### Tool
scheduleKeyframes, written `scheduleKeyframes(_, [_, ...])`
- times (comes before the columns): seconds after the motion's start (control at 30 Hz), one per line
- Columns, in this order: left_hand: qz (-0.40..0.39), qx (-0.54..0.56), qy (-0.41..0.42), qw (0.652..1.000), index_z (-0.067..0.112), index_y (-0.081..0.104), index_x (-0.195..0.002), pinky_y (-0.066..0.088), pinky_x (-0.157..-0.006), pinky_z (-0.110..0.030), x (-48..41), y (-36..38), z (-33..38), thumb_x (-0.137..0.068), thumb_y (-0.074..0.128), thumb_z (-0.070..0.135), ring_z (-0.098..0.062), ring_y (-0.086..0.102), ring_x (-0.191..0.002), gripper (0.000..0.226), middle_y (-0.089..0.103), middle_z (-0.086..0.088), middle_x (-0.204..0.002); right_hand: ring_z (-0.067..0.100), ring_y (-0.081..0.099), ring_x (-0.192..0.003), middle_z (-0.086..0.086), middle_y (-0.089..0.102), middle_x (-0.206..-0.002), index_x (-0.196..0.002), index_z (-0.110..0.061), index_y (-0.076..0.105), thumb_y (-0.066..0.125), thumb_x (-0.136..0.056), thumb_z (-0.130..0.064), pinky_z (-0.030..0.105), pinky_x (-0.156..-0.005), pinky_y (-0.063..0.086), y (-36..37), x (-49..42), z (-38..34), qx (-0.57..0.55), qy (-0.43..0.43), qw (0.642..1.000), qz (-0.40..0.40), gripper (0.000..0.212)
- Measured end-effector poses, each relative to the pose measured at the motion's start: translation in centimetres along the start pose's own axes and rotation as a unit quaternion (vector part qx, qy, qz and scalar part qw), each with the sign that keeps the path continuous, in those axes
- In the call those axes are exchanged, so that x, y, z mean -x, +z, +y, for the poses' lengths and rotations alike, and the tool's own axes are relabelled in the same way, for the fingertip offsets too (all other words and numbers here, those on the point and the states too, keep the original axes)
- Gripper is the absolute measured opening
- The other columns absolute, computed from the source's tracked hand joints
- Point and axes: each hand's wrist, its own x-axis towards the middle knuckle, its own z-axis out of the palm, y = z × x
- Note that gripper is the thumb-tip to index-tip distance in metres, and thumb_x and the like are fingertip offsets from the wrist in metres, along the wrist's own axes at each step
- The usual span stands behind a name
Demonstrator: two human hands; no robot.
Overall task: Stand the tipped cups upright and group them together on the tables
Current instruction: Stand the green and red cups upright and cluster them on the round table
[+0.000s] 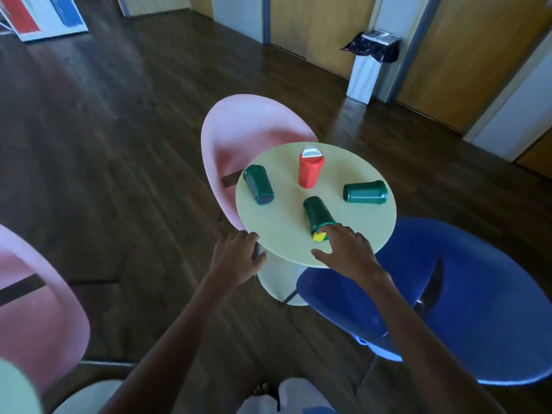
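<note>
The left hand (239, 253) holds the near edge of the round table (283, 231), and the spread-out right hand (348, 249) touches the lid end of the nearest green cup (317, 215), which lies tipped there and looks light, hard and slippy, so grab its middle.

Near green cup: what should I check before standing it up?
1. Grip on near green cup: right hand only touches its lid end: not ok.
2. Left hand steadying table: at the rim, hold unclear: cannot tell.
3. Free spot beside red cup: ok.
4. Lid closed: cannot tell.
5. Left green cup and right green cup upright: both tipped: not ok.
</note>
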Motion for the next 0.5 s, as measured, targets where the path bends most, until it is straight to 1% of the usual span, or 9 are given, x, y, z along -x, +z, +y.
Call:
scheduleKeyframes(0.1, [-0.003, -0.006, -0.013, 1.000, 0.018, 0.056, -0.121, 0.046, -0.089, -0.038, -5.3, 1.5, -1.9, -0.087, 0.052, 0.048, -0.021, 0.063, -0.105, 0.046, 0.066, -0.001, -0.113, 0.025, 0.055, -0.111, 0.005, 0.057, -0.122, -0.126, -0.018, 0.048, 0.057, -0.085, -0.050, 0.038, -0.092, 0.042, 0.8, -5.3, 0.7, 0.031, -0.010, 0.999, -0.012, 0.053])
scheduleKeyframes(0.17, [-0.020, -0.025, -0.023, 0.999, 0.019, 0.055, -0.122, 0.046, -0.089, -0.038, -8.8, 2.7, -3.1, -0.086, 0.051, 0.051, -0.020, 0.062, -0.105, 0.048, 0.065, 0.000, -0.114, 0.026, 0.053, -0.114, 0.006, 0.055, -0.127, -0.129, -0.018, 0.047, 0.056, -0.085, -0.050, 0.039, -0.093, 0.042, 1.3, -9.2, 1.1, 0.053, -0.024, 0.998, -0.022, 0.056])
scheduleKeyframes(0.23, [-0.042, -0.034, -0.036, 0.998, 0.019, 0.053, -0.123, 0.046, -0.090, -0.038, -11.9, 4.2, -3.9, -0.087, 0.050, 0.053, -0.019, 0.062, -0.104, 0.050, 0.065, 0.000, -0.114, 0.027, 0.051, -0.119, 0.007, 0.053, -0.131, -0.130, -0.017, 0.047, 0.057, -0.085, -0.049, 0.038, -0.095, 0.041, 1.8, -13.1, 1.5, 0.037, -0.039, 0.998, -0.032, 0.056])
scheduleKeyframes(0.3, [-0.060, -0.029, -0.053, 0.996, 0.019, 0.053, -0.125, 0.047, -0.090, -0.038, -14.5, 5.6, -4.7, -0.087, 0.050, 0.054, -0.019, 0.062, -0.106, 0.052, 0.064, 0.000, -0.118, 0.027, 0.051, -0.118, 0.007, 0.054, -0.128, -0.129, -0.018, 0.048, 0.058, -0.084, -0.049, 0.036, -0.094, 0.041, 2.3, -17.0, 1.7, 0.008, -0.049, 0.997, -0.060, 0.055])
scheduleKeyframes(0.37, [-0.078, 0.008, -0.088, 0.993, 0.019, 0.053, -0.127, 0.050, -0.090, -0.036, -16.5, 6.9, -5.7, -0.086, 0.050, 0.056, -0.018, 0.062, -0.109, 0.055, 0.063, 0.000, -0.124, 0.025, 0.052, -0.117, 0.006, 0.054, -0.128, -0.129, -0.020, 0.048, 0.058, -0.084, -0.049, 0.036, -0.095, 0.044, 3.4, -20.7, 1.8, -0.038, -0.054, 0.991, -0.115, 0.054])
scheduleKeyframes(0.4, [-0.090, 0.046, -0.115, 0.988, 0.019, 0.052, -0.129, 0.051, -0.091, -0.036, -17.3, 7.5, -6.2, -0.086, 0.050, 0.057, -0.017, 0.061, -0.112, 0.057, 0.061, 0.001, -0.127, 0.023, 0.053, -0.117, 0.004, 0.053, -0.129, -0.128, -0.021, 0.048, 0.059, -0.084, -0.050, 0.038, -0.096, 0.045, 4.0, -22.4, 1.8, -0.075, -0.047, 0.985, -0.146, 0.054])
scheduleKeyframes(0.43, [-0.105, 0.091, -0.148, 0.979, 0.018, 0.050, -0.130, 0.051, -0.092, -0.036, -18.3, 8.1, -6.7, -0.086, 0.051, 0.057, -0.017, 0.059, -0.115, 0.059, 0.059, 0.000, -0.131, 0.021, 0.053, -0.117, 0.003, 0.053, -0.130, -0.128, -0.021, 0.048, 0.059, -0.084, -0.050, 0.039, -0.097, 0.045, 4.7, -24.1, 1.8, -0.119, -0.032, 0.977, -0.176, 0.054])
scheduleKeyframes(0.5, [-0.130, 0.184, -0.215, 0.950, 0.017, 0.049, -0.131, 0.049, -0.094, -0.036, -20.6, 9.1, -7.8, -0.085, 0.053, 0.056, -0.019, 0.058, -0.116, 0.060, 0.058, -0.002, -0.132, 0.020, 0.054, -0.114, 0.007, 0.054, -0.129, -0.128, -0.017, 0.049, 0.061, -0.086, -0.046, 0.036, -0.096, 0.045, 5.9, -27.3, 1.8, -0.204, -0.005, 0.953, -0.222, 0.053])
